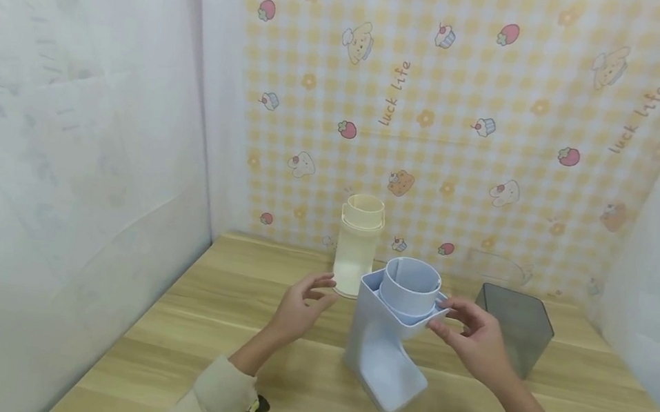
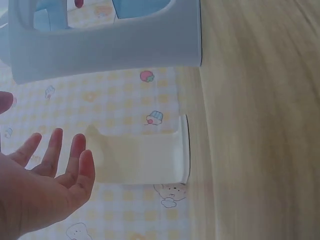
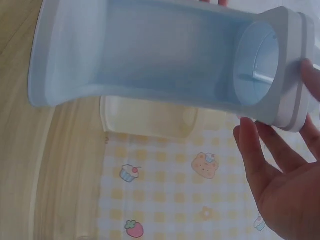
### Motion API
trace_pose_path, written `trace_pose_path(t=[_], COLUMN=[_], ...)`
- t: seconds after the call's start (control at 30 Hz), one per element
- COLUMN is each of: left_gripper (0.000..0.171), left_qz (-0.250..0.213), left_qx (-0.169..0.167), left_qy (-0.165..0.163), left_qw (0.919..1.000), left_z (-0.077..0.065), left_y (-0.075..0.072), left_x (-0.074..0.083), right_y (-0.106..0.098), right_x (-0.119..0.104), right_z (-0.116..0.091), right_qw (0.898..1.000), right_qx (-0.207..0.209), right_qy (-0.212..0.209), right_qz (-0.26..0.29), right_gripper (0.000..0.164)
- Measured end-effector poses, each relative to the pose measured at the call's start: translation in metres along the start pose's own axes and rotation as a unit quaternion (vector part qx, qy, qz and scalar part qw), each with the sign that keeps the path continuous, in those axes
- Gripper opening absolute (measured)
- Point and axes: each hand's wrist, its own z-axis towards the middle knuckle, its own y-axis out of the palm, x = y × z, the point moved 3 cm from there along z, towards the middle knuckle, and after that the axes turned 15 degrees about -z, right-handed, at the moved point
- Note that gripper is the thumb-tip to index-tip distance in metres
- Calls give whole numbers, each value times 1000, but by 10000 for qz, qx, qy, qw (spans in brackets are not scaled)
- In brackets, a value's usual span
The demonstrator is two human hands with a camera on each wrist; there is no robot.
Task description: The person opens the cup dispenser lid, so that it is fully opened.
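Observation:
A light blue plastic dispenser stand (image 1: 364, 339) is upright in front of me, with a round collar (image 1: 410, 290) in its square top and a curved foot below. My right hand (image 1: 477, 344) pinches the right corner of its top rim, and in the right wrist view the thumb lies on that edge (image 3: 295, 75). To the left of the stand, my left hand (image 1: 299, 306) is apart from it, fingers loosely bent and holding nothing. In the left wrist view that hand's palm (image 2: 42, 197) is below the stand's side wall (image 2: 125, 47).
Behind, a cream stand (image 1: 354, 258) of similar shape is on the wooden table (image 1: 175, 339) near the patterned back cloth (image 1: 381, 101). A dark grey translucent container (image 1: 515, 321) is behind my right hand. White sheets (image 1: 64, 129) hang at both sides.

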Motion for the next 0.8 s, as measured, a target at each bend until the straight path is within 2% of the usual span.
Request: trace_pose_path(t=[0.2,0.3,0.47,0.67,0.8], left_gripper=[50,48,44,46,46], left_qz=[224,364,199,-144,-306], left_qx=[-398,-428,-452,-619,-692], left_qy=[13,47,71,-70,-129], left_qw=[9990,9984,9988,9980,9971], left_z=[-8,-7,-4,-8,-11], left_y=[-2,-3,-3,2,4], left_x=[-1,2,6,6,7], right_y=[-1,-1,-1,0,4], right_x=[-4,-4,-3,-4,-1], right_z=[0,5,11,13,16], right_qw=[9972,9945,9894,9805,9701], right_qx=[318,331,462,936,1248], right_qy=[473,768,1142,1368,1663], right_qz=[-490,-636,-771,-1052,-1250], right_gripper=[25,26,30,31,31])
